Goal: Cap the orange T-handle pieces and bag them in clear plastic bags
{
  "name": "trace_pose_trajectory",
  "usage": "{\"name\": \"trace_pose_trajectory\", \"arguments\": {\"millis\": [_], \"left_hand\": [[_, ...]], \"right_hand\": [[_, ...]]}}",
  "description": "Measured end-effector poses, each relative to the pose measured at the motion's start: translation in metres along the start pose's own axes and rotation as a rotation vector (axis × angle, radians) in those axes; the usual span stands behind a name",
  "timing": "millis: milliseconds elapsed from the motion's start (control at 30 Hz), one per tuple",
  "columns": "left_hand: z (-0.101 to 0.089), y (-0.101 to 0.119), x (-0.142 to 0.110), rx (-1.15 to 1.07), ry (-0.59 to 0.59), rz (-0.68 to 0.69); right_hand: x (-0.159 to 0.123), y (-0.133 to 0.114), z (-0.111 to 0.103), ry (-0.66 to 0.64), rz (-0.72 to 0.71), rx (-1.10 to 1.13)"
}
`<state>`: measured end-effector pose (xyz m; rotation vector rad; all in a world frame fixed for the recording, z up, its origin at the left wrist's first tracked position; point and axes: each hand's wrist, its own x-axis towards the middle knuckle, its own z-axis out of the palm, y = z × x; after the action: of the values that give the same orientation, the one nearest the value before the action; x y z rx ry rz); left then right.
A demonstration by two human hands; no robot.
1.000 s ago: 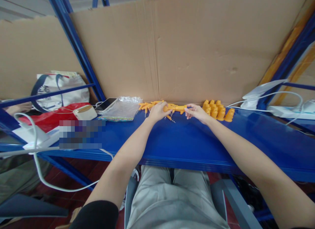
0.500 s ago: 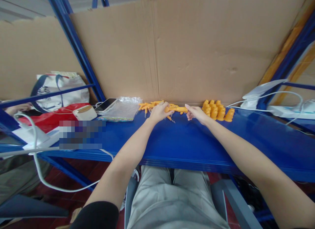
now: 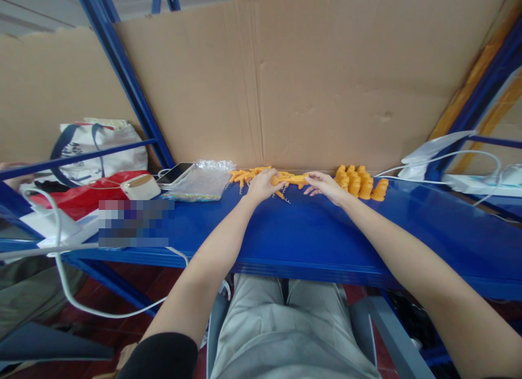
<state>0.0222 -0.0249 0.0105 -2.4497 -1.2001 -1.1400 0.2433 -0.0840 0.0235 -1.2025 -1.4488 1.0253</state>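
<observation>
My left hand (image 3: 263, 186) is closed on the left end of an orange plastic piece (image 3: 291, 179), which points to the right. My right hand (image 3: 325, 187) has its thumb and forefinger at that piece's right end, its other fingers loosely stretched. Beside and behind my left hand lies a pile of orange plastic corkscrews (image 3: 243, 176), their metal spirals hanging toward the front. To the right of my right hand, several orange cup-shaped plastic parts (image 3: 354, 182) stand upright in rows. My fingers partly cover the held piece.
A blue tabletop (image 3: 310, 232) lies under my forearms, with a cardboard sheet (image 3: 326, 85) behind it. On the left are a clear plastic bag (image 3: 199, 184), a phone (image 3: 177, 173), a white case (image 3: 141, 187) and a red bag (image 3: 87, 197). White cables (image 3: 61, 270) hang at the left.
My right hand has moved slightly left along the held piece, and its lower fingers have spread. My left hand has barely moved.
</observation>
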Motion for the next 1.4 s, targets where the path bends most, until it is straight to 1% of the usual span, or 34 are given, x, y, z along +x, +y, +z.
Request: {"name": "trace_pose_trajectory", "arguments": {"millis": [100, 200, 667, 867, 1000, 1100, 1167, 1267, 1300, 1333, 1400], "left_hand": [[0.000, 0.001, 0.000, -0.005, -0.003, 0.003], [0.000, 0.001, 0.000, -0.002, -0.007, -0.003], [0.001, 0.000, 0.000, 0.013, -0.015, -0.005], [0.001, 0.000, -0.001, 0.015, 0.001, 0.010], [-0.001, 0.002, -0.001, -0.003, -0.023, -0.012], [-0.002, 0.004, 0.000, -0.012, -0.042, -0.029], [-0.002, 0.004, 0.000, -0.007, -0.039, -0.025], [-0.003, 0.005, -0.001, 0.001, -0.033, -0.012], [-0.003, 0.006, -0.001, 0.003, -0.036, -0.009], [-0.004, 0.008, -0.001, 0.006, -0.042, -0.004], [-0.005, 0.011, -0.001, 0.014, -0.056, 0.008]], "right_hand": [[0.001, 0.002, -0.001, -0.004, -0.020, -0.005], [0.002, 0.003, -0.001, 0.019, -0.023, -0.002], [0.002, 0.000, 0.004, 0.086, 0.042, -0.017], [0.003, 0.001, 0.004, 0.071, 0.047, -0.025], [0.006, 0.006, 0.003, 0.041, 0.036, -0.075], [0.010, 0.012, 0.002, 0.063, -0.050, -0.207], [0.013, 0.018, 0.000, 0.111, -0.200, -0.387], [0.013, 0.024, -0.003, 0.144, -0.517, -0.747], [0.012, 0.024, -0.003, 0.140, -0.598, -0.857], [0.010, 0.025, -0.003, 0.130, -0.652, -0.950], [0.007, 0.023, -0.001, 0.115, -0.703, -1.074]]}}
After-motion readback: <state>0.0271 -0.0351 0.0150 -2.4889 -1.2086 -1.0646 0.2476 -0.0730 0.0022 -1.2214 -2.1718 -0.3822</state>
